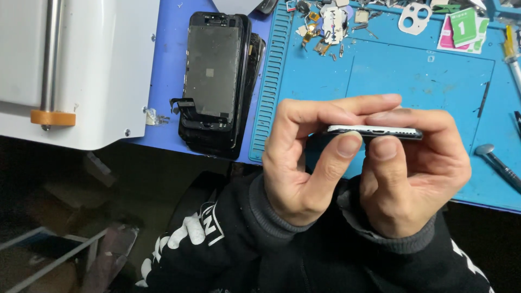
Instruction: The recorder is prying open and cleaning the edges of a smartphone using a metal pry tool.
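The phone body [374, 132] sits edge-on to the head camera, held above the near part of the blue work mat [423, 76], roughly at centre right of the scene. I see its thin bottom edge, silver with a dark slot and small holes, lying almost level.

Left hand [304, 163]: I note the thumb pressed against the near edge of the phone body, the fingers curled over its far side. The grasp is narrow and closed on the left end of the device.

Right hand [412, 173]: the thumb bears on the near edge just right of the left thumb, and the fingers fold over the top. It is closed on the right end of the phone body. The two thumbs lie just beside each other. Both wrists wear dark sleeves with grey cuffs.

Surroundings, same view: a stack of black screen panels [217, 81] lies to the left of the mat on the blue table [168, 65], well apart from the hands. A white machine housing [97, 65] with a metal rod and an orange collar occupies the far left. Small parts and flex cables [325, 27] are scattered along the far edge of the mat. Green and pink packets [464, 30] lie at the far right. A metal tool [496, 163] rests at the right edge, near the right hand but not touching it.
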